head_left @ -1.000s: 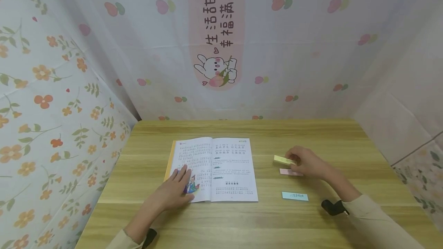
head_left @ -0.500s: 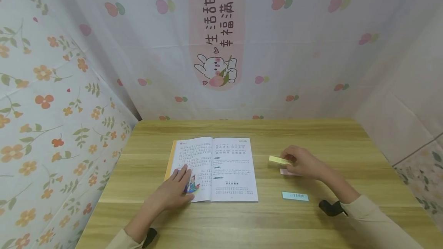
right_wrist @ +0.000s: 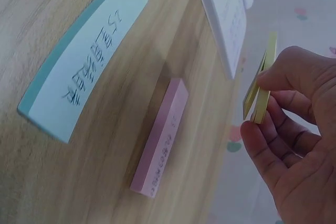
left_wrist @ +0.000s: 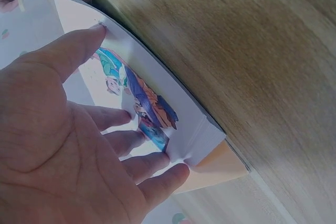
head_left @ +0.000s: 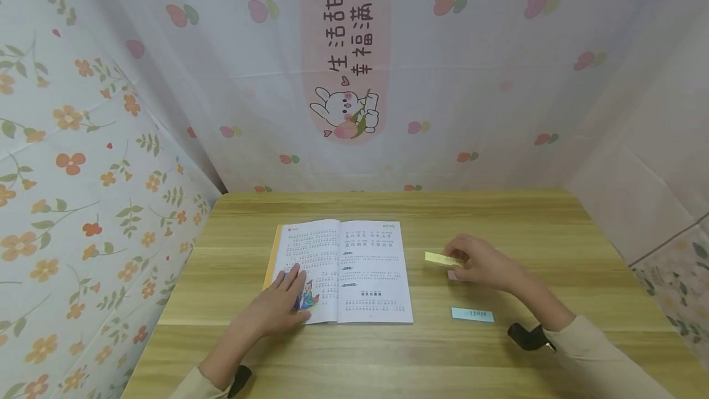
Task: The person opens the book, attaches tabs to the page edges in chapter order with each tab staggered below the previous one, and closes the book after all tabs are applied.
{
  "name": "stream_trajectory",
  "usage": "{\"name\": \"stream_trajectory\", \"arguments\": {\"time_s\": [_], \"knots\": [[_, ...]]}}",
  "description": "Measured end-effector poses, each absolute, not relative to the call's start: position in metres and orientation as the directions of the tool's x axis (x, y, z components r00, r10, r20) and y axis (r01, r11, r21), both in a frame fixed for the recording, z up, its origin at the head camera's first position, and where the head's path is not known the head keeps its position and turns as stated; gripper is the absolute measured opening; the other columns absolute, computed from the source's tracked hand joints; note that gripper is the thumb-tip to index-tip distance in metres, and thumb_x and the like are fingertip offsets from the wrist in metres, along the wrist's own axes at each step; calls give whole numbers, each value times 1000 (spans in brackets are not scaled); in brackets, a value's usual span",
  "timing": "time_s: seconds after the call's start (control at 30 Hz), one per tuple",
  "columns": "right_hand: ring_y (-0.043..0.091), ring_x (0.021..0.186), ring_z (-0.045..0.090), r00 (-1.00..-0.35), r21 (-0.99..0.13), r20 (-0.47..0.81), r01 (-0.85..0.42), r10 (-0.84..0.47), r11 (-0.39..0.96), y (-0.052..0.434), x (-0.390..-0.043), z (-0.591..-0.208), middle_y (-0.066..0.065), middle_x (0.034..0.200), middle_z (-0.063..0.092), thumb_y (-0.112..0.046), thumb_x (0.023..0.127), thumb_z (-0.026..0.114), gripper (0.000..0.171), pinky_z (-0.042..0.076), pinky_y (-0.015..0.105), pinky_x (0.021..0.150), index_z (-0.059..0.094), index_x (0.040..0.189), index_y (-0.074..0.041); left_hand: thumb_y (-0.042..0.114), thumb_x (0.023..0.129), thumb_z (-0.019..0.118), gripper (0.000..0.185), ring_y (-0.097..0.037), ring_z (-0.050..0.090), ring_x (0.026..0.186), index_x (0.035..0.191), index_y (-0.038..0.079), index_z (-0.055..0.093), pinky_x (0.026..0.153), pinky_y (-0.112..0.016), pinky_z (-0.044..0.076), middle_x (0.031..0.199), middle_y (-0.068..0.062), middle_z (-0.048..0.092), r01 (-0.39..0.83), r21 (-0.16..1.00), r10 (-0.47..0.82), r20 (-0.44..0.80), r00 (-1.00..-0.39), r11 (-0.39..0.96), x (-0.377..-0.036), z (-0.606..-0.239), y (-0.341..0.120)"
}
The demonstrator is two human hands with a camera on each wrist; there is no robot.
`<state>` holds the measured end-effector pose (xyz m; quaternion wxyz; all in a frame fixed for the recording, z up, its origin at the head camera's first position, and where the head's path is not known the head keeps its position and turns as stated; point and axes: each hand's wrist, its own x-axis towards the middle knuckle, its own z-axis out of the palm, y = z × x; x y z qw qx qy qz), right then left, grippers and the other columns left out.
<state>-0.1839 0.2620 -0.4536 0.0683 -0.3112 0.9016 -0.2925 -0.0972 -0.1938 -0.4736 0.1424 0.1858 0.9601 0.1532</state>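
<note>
An open book (head_left: 373,276) lies on the table, printed with text and a coloured figure on its left page. Spread over the lower left page is my left hand (head_left: 279,306), its fingertips resting on the paper beside the picture. My right hand (head_left: 484,263) pinches a yellow sticky-note pad (head_left: 437,260) above the table, right of the book. In the right wrist view the pad's layers (right_wrist: 261,85) part slightly at the thumb. Below that hand lies a pink sticky-note pad (right_wrist: 161,137), partly hidden by it in the head view. Nearer me is a light blue pad (head_left: 472,314) with handwriting.
The wooden table (head_left: 388,362) carries the book and pads. A white printed curtain (head_left: 249,79) hangs behind its far edge, and a floral cloth (head_left: 83,202) stands along the left. Dark wrist mounts (head_left: 528,336) sit at both sleeves.
My right hand has moved slightly left with the yellow pad, covering more of the pink pad. The left hand and the book stay in place.
</note>
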Motion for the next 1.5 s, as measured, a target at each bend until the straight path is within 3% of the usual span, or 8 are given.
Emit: {"name": "stream_trajectory", "arguments": {"time_s": [0.53,1.07,1.33,1.5], "knots": [[12,82,56,-787,-524,74,-553,-613,647,251,-174,-445,-6,93,58,1,82,77,23,53,32,72,68,101,-10,35,95,70,80,-50,23,145,152,-9,36,116,-55,24,160,-29,24,318,343,402,-209,-891,884,-98,-475,-195],[12,83,55,-753,-505,118,-607,-647,614,236,-164,-435,-5,96,59,3,83,75,24,53,30,72,69,103,-7,32,95,71,78,-49,24,145,152,-9,37,116,-55,23,159,-31,25,340,322,409,-177,-895,884,-96,-467,-191],[12,82,55,-750,-484,134,-620,-647,618,229,-161,-432,-5,96,59,3,82,76,25,53,29,71,69,104,-7,37,96,70,78,-46,25,146,152,-7,38,116,-54,23,159,-29,27,379,281,423,-115,-899,882,-95,-459,-185],[12,82,55,-739,-482,150,-634,-657,604,226,-161,-433,-6,96,59,3,82,76,25,53,30,71,69,104,-8,37,96,71,76,-47,27,145,152,-5,40,115,-56,25,160,-27,28,392,318,433,-69,-899,864,-95,-452,-179]]}}
